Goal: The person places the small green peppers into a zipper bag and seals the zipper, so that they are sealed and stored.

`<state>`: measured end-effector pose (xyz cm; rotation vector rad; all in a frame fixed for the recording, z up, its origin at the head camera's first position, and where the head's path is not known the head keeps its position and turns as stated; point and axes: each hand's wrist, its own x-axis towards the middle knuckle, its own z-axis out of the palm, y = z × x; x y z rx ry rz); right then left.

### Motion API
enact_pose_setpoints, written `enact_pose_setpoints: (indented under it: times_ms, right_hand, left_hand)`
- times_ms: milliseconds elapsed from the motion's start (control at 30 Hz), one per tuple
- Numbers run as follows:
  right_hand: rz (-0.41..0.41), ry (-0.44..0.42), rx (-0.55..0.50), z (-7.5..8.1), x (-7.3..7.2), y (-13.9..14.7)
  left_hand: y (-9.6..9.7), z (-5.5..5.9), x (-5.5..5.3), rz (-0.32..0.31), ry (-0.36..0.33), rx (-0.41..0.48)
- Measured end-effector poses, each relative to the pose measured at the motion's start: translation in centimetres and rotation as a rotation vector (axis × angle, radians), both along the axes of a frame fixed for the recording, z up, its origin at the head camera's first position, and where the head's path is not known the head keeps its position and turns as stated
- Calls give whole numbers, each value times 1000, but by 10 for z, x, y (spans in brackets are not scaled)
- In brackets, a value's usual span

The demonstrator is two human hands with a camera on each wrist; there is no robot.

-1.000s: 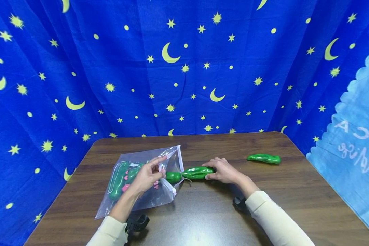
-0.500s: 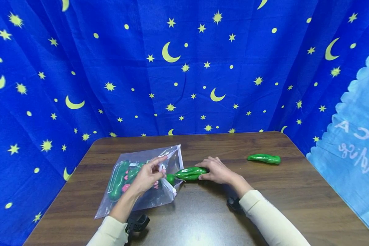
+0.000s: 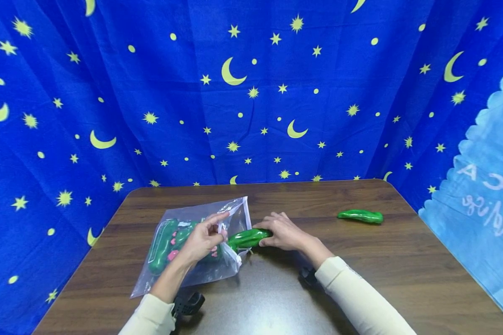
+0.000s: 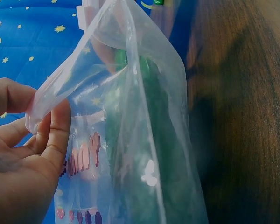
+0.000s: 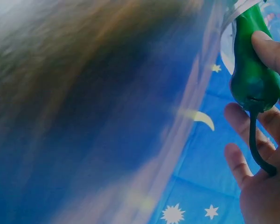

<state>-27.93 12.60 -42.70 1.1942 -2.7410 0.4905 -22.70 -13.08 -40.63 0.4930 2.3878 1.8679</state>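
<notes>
My left hand (image 3: 202,239) pinches the top layer at the mouth of a clear zip bag (image 4: 170,88), lifting it so the opening gapes to the right. Green peppers (image 3: 162,249) lie inside, seen through the printed plastic. With thumb and fingers my right hand (image 3: 286,234) grips a glossy green pepper (image 3: 246,238) near its stem end. That pepper's narrow tip is within the bag's mouth. In the right wrist view the curved stem (image 5: 253,140) hangs toward the palm, and the bag's edge crosses the pepper (image 5: 254,70) farther up.
Another green pepper (image 3: 360,216) lies alone on the brown wooden table (image 3: 318,200) at the back right. A blue curtain (image 3: 184,93) with moons and stars stands behind the table, and a light blue cloth (image 3: 486,186) hangs at the right.
My right hand has moved left, pushing the pepper's tip into the bag's mouth. A green piece ahead of it has slid deeper inside. The left hand has kept its place.
</notes>
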Motion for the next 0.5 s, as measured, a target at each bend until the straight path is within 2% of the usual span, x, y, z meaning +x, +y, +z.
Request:
enact_pose_setpoints:
  times_ms: [167, 500]
  right_hand:
    - [-14, 17, -12, 4, 0, 6]
    - [-52, -11, -40, 5, 4, 31]
  left_hand:
    - [0, 1, 1, -7, 5, 6]
    - [-1, 1, 0, 6, -10, -9]
